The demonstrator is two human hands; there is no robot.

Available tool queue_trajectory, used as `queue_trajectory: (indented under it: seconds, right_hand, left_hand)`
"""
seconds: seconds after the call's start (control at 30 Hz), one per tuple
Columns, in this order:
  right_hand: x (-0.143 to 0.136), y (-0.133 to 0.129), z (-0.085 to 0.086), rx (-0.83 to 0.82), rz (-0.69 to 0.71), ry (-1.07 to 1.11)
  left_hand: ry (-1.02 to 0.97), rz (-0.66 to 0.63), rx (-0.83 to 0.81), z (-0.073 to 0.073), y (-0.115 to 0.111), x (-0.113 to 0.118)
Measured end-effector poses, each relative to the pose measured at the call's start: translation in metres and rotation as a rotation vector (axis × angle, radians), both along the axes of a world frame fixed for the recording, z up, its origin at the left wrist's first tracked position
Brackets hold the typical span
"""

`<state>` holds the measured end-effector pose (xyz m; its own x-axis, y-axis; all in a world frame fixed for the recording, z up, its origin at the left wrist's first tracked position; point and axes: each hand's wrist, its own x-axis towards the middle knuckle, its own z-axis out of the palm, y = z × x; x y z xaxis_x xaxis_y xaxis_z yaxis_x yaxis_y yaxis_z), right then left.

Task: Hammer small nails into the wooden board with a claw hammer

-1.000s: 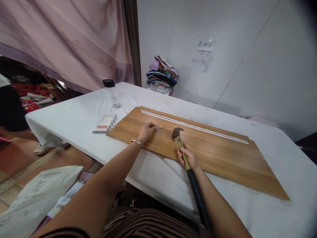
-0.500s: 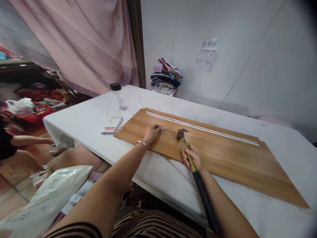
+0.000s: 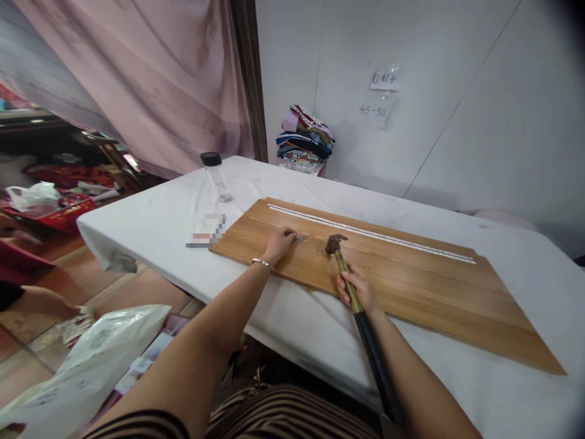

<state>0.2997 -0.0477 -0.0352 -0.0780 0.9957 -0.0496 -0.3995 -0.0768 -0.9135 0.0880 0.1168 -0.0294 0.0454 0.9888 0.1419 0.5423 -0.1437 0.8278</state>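
My right hand is wrapped around the yellow-and-black handle of a hammer. The hammer's rusty claw head rests low over the wooden board. On the board's left part, my left hand has its fingertips pinched together beside a small pile of nails. Whether a nail is between those fingertips, I cannot make out. Several small dark nail points or holes dot the board near the hammer head. Two white strips run lengthwise along the board's far side.
A white cloth covers the table. Left of the board stand a clear bottle with a black lid and a blurred-out flat item. Folded clothes are stacked by the wall. A white bag and another person's arm are at left.
The other person at the far left has shifted, with less of their body now in view. The view has tilted very slightly. Both my hands and the hammer stay in place.
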Motion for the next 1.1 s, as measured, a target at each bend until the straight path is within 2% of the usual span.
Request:
queue_trajectory:
  seconds: [1.1]
  right_hand:
    - [0.0020,0.0013,0.0021,0.005,0.009,0.016]
  left_hand:
    - [0.048,0.027,0.036,-0.0091,0.0054,-0.0011]
